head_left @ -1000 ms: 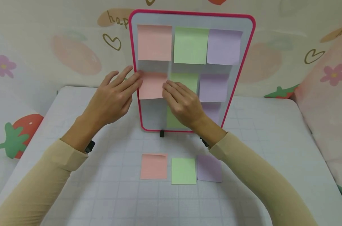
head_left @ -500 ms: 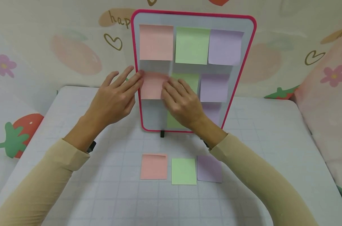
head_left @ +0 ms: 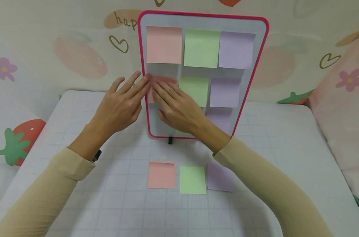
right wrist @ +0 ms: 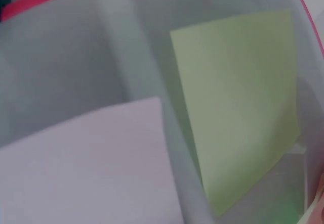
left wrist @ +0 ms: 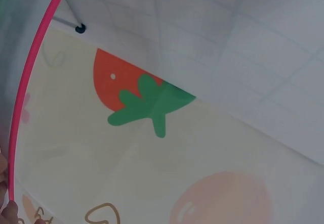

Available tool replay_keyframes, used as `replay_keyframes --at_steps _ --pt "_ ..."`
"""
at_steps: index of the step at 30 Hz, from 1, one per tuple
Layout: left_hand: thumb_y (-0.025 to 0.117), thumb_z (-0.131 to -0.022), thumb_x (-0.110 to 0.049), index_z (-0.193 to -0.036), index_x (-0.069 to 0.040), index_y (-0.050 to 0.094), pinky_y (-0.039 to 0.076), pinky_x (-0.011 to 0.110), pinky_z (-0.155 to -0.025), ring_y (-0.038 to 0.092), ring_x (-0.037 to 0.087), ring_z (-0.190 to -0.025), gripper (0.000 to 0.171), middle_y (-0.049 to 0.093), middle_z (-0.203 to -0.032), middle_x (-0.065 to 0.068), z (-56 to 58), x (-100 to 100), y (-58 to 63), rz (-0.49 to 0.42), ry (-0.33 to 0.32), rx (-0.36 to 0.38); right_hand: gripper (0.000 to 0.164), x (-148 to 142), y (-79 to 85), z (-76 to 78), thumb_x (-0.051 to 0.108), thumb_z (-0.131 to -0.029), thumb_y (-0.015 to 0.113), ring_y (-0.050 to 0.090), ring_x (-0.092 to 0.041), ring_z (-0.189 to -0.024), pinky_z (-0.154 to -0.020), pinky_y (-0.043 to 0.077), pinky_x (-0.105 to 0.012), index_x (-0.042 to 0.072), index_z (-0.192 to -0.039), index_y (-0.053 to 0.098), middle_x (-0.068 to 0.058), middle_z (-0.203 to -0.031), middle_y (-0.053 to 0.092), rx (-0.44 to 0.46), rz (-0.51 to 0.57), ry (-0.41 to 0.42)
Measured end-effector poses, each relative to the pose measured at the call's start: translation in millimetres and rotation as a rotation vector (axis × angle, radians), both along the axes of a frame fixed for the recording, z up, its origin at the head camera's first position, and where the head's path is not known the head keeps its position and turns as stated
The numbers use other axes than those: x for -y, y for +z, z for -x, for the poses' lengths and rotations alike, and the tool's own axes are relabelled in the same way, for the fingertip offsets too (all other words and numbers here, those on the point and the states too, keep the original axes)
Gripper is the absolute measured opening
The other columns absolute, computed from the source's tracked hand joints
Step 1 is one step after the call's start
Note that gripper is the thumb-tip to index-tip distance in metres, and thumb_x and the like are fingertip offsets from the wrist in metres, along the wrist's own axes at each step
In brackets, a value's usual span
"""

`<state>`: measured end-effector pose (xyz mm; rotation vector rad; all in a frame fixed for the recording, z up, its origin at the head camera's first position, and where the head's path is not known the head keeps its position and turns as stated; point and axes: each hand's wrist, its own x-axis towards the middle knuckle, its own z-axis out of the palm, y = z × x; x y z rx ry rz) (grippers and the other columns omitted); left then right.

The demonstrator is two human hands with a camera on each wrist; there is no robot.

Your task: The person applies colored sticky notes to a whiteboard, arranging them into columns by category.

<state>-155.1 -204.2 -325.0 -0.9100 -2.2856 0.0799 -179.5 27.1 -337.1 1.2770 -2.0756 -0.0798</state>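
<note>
In the head view a white board (head_left: 164, 69) with a pink rim stands upright, bearing rows of pink, green and purple sticky notes. My right hand (head_left: 179, 107) lies with straight fingers over the middle-row pink sticky note (head_left: 167, 79), covering most of it. Fingertips of my left hand (head_left: 120, 105) rest on that note's left side at the board's rim, the other fingers spread. Beside my right hand is the middle green sticky note (head_left: 194, 91); the lower green one is mostly hidden. The right wrist view shows a green note (right wrist: 238, 107) close up.
A pink pad (head_left: 161, 175), a green pad (head_left: 192, 180) and a purple pad (head_left: 219, 177) lie in a row on the gridded white tablecloth (head_left: 132, 210). Behind the board hangs a patterned cloth (head_left: 78, 19). A small black foot (head_left: 170, 140) shows below the board.
My right hand has slid left from the pink note's right edge across its face, its fingers now straighter. More of the middle green note shows. The left hand has barely moved.
</note>
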Motion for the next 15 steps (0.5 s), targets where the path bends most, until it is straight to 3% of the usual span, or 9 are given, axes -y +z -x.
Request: replay_keyframes --at_steps 6,15 --pt "0.055 -0.088 -0.005 -0.146 -0.003 0.049 0.036 0.052 -0.107 0.034 0.025 -0.145 0.058 0.043 -0.154 0.007 -0.2 1.1 -0.7 0.026 0.02 -0.001 0.054 2.8 2.1 3.1 0.023 -0.098 0.055 0.045 -0.029 -0.138 -0.12 0.021 -0.038 -0.007 -0.142 0.049 -0.018 -0.146 0.051 -0.026 -0.024 -0.018" --pt "0.049 -0.092 -0.009 -0.146 -0.003 0.049 0.036 0.052 -0.107 0.034 0.025 -0.145 0.054 0.042 -0.155 0.007 0.2 0.7 -0.8 0.01 0.009 0.006 0.048 -1.6 3.8 7.6 0.016 -0.096 0.049 0.047 -0.032 -0.136 -0.12 0.021 -0.038 -0.008 -0.137 0.054 -0.019 -0.141 0.055 -0.085 0.019 -0.032"
